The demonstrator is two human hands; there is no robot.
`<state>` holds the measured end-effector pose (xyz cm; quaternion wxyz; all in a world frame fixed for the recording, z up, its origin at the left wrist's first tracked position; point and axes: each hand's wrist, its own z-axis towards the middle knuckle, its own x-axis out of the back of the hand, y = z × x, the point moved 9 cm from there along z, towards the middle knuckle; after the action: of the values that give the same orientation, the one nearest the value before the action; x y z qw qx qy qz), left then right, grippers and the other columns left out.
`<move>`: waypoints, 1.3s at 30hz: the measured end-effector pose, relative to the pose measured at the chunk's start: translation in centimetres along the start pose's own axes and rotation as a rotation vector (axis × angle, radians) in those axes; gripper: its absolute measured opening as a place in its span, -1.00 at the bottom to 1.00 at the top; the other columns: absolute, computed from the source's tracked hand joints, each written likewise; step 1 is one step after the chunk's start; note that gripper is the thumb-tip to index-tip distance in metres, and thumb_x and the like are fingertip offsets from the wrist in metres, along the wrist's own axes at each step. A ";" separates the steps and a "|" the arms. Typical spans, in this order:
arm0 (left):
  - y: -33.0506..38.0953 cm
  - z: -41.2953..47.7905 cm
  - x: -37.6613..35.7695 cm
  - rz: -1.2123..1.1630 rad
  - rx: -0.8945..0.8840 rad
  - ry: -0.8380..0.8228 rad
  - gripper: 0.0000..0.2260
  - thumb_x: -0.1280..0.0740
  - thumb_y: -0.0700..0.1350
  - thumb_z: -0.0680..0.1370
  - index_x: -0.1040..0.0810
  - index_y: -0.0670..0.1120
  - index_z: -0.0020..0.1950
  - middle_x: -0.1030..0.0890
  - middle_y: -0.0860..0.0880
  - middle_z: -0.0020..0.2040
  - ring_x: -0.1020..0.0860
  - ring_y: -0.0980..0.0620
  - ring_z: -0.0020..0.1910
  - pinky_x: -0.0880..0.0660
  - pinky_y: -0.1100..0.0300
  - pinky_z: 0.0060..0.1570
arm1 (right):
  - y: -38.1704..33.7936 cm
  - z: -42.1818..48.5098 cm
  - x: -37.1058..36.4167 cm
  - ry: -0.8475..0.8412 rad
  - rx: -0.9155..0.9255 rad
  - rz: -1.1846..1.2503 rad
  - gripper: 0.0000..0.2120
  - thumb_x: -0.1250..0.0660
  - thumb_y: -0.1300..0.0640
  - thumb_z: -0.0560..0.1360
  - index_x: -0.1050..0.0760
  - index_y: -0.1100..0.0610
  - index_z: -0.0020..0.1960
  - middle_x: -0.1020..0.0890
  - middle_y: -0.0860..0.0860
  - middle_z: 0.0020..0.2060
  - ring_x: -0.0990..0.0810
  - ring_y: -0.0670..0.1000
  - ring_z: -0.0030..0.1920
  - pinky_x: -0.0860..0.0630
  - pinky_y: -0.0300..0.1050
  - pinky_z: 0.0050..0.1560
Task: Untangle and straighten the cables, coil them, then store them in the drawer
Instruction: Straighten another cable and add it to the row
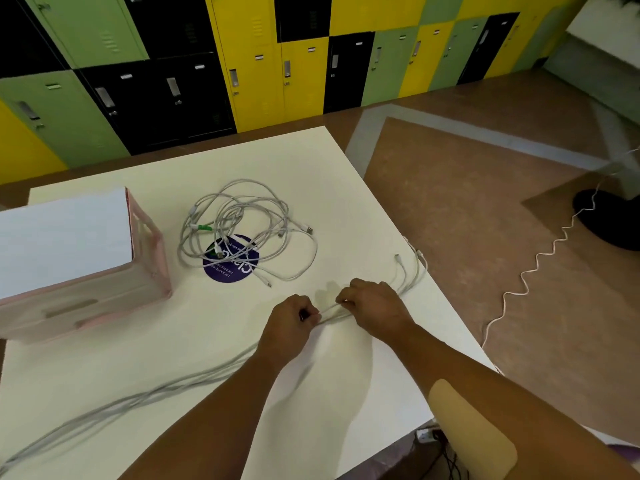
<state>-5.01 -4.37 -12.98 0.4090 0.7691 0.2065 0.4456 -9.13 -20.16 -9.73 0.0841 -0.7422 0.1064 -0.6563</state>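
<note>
Head view looked down on a cream table point(346, 188) with me standing by. The top was matt and pale, its far corner pointing at the lockers, its right edge running beside the brown floor point(460, 216).

Both hands met near the table's right side. The left hand point(294, 318) had its fingers curled round a bundle of straightened cables point(138, 398), and the right hand point(370, 303), just beside it, pinched the same bundle with its fingers tucked under. A tan patch point(464, 424) lay on the right forearm. From the hands the bundle trailed away across the table to the lower left corner; on the other side its short ends fanned out towards the right edge, with small plugs point(398, 258) lying on the surface.

Further back a tangled heap of white cables point(239, 216) lay loose on the table, partly over a round purple sticker point(232, 268). To its left stood a pink drawer unit point(149, 258) with a white top, a handle slot showing on its front; whether it was shut I could not tell.

Behind the table ran a wall of lockers point(256, 64) in green, black and yellow. Grey bands crossed the floor, and a wavy white cord point(536, 261) ran over it towards a black base point(609, 220) at the right.
</note>
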 end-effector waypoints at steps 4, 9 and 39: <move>-0.8 -0.1 0.0 0.004 -0.039 0.001 -0.83 -0.46 -0.16 0.50 -0.53 0.02 -0.23 -0.63 0.05 -0.20 -0.60 0.04 -0.17 -0.55 0.14 -0.05 | 2.2 -0.9 1.1 0.057 -0.013 -0.105 -0.78 -0.23 0.09 0.62 -0.63 -0.05 0.14 -0.62 -0.03 -0.06 -0.59 0.11 -0.05 -0.36 0.02 -0.03; -0.9 -0.8 -0.6 0.052 -0.054 0.005 -0.77 -0.43 -0.19 0.51 -0.48 0.07 -0.26 -0.63 0.04 -0.19 -0.60 0.06 -0.15 -0.56 0.10 0.01 | 4.9 -1.1 3.4 0.128 -0.066 -0.238 -0.84 -0.33 0.12 0.56 -0.66 -0.08 -0.01 -0.63 -0.07 -0.15 -0.58 0.09 -0.04 -0.35 0.10 0.12; 0.2 -2.2 -1.4 0.287 -0.197 0.178 -0.82 -0.39 -0.12 0.57 -0.69 -0.01 0.15 -0.49 0.11 -0.11 -0.42 0.12 -0.05 -0.29 0.43 0.01 | 18.7 1.4 4.7 0.003 -0.238 0.084 -0.83 -0.37 0.24 0.52 -0.66 0.18 0.08 -0.59 0.07 0.03 -0.58 0.15 0.04 -0.43 -0.13 -0.05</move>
<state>-7.65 -4.45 -12.97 0.3944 0.7045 0.0856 0.5838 -8.04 -39.49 -10.35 0.0225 -0.7409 0.2147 -0.6360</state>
